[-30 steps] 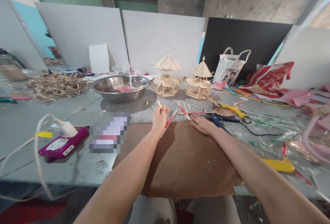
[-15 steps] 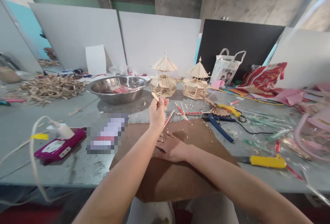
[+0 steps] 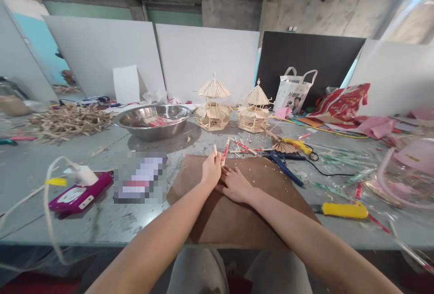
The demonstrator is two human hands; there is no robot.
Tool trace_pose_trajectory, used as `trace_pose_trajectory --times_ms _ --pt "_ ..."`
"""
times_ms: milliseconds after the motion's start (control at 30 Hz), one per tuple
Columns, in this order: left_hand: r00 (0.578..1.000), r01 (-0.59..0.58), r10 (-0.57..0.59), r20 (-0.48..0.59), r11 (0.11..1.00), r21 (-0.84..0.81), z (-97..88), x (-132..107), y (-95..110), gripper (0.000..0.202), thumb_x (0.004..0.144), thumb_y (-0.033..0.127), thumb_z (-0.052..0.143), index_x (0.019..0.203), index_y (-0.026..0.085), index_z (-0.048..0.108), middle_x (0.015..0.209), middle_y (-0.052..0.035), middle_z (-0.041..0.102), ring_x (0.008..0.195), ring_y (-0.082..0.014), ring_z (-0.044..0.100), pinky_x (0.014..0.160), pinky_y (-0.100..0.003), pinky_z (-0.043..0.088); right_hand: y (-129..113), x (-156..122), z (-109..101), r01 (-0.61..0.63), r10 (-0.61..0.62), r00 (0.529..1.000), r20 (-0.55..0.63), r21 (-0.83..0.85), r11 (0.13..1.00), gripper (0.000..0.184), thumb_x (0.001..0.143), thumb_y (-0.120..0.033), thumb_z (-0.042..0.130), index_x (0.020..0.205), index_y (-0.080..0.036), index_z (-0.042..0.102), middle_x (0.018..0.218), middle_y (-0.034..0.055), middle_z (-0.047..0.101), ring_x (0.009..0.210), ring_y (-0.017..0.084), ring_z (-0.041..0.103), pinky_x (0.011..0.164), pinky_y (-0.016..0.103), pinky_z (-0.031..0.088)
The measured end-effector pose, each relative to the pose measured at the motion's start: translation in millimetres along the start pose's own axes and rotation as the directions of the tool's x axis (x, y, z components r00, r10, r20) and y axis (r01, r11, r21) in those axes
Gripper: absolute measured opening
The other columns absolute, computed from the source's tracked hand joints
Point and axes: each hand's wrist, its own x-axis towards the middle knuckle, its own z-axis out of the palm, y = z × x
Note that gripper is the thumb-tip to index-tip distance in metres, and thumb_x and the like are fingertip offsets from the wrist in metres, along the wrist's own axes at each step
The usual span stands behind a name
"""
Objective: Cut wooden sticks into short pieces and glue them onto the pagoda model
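My left hand point(image 3: 212, 170) is closed around a short pale wooden stick point(image 3: 215, 150), whose tip pokes up above the fingers. Close beside it, my right hand point(image 3: 237, 185) lies low over a brown cardboard sheet point(image 3: 251, 226), fingers stretched toward the left hand. A stick with a red-printed part point(image 3: 226, 149) rises just beyond both hands; whether a finger touches it I cannot tell. More red-marked sticks point(image 3: 246, 147) lie crossed behind the sheet. Two small stick-built pagodas, a left one point(image 3: 213, 112) and a right one point(image 3: 257, 112), stand farther back.
A steel basin point(image 3: 152, 124) with red packets stands back left, near a heap of wooden pieces point(image 3: 73, 122). Left are a phone point(image 3: 142, 179) and a purple power strip point(image 3: 81, 194). Right lie a blue-handled tool point(image 3: 288, 170) and a yellow-handled knife point(image 3: 344, 210).
My left hand has come down with its stick, next to my right hand. The right hand has shifted slightly right and up, and the cardboard's position has changed a little.
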Motion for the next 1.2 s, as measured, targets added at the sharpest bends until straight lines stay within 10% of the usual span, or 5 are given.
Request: trace_pose_trajectory --times_ms 400,667,867,1000,1200 --pt "0.984 0.152 -0.165 -0.070 0.974 -0.168 -8.3 -6 -11 0.026 0.073 0.037 0.040 0.071 0.014 0.051 0.062 -0.0031 0.059 0.055 -0.0117 0.054 0.052 -0.023 0.040 103 -30 -23 -0.343 0.342 0.939 -0.020 -0.082 0.936 0.057 0.082 -0.044 0.021 0.128 -0.011 0.028 0.134 0.0100 0.026 0.124 0.021 0.021 0.097 0.040 0.020" --pt "0.980 0.180 -0.190 -0.057 0.972 -0.152 -9.6 -9 -12 0.023 0.072 0.036 0.042 0.066 0.016 0.051 0.057 -0.0008 0.057 0.050 -0.0101 0.051 0.048 -0.021 0.037 85 -40 -68 -0.366 0.330 0.913 -0.238 -0.128 0.922 0.037 0.081 -0.031 0.027 0.096 -0.022 0.059 0.102 0.0035 0.060 0.094 0.018 0.053 0.078 0.027 0.037" --pt "0.976 0.199 -0.210 -0.059 0.968 -0.150 -9.9 -8 -10 0.023 0.071 0.036 0.042 0.061 0.016 0.050 0.056 -0.0003 0.057 0.047 -0.0092 0.049 0.047 -0.020 0.035 103 -110 -105 -0.398 0.412 0.909 0.068 -0.160 0.903 0.024 0.067 -0.022 0.044 0.084 -0.020 0.060 0.087 0.0030 0.063 0.078 0.017 0.056 0.065 0.024 0.038" --pt "0.981 0.178 -0.185 -0.049 0.976 -0.123 -11.7 -10 -8 0.025 0.071 0.038 0.042 0.063 0.016 0.051 0.057 -0.0010 0.057 0.048 -0.0096 0.049 0.048 -0.020 0.035 110 -156 -109 -0.503 0.547 0.799 0.250 -0.221 0.836 0.034 0.052 -0.007 0.046 0.081 -0.021 0.059 0.082 0.0041 0.062 0.070 0.018 0.056 0.057 0.024 0.039" --pt "0.979 0.192 -0.199 -0.035 0.970 -0.150 -11.5 -10 -10 0.025 0.071 0.039 0.042 0.066 0.016 0.052 0.058 -0.0017 0.057 0.051 -0.0105 0.050 0.048 -0.020 0.035 96 -186 -100 -0.422 0.530 0.819 0.219 -0.395 0.816 0.027 0.051 -0.006 0.047 0.071 -0.022 0.057 0.080 0.0094 0.059 0.076 0.024 0.056 0.059 0.029 0.038"
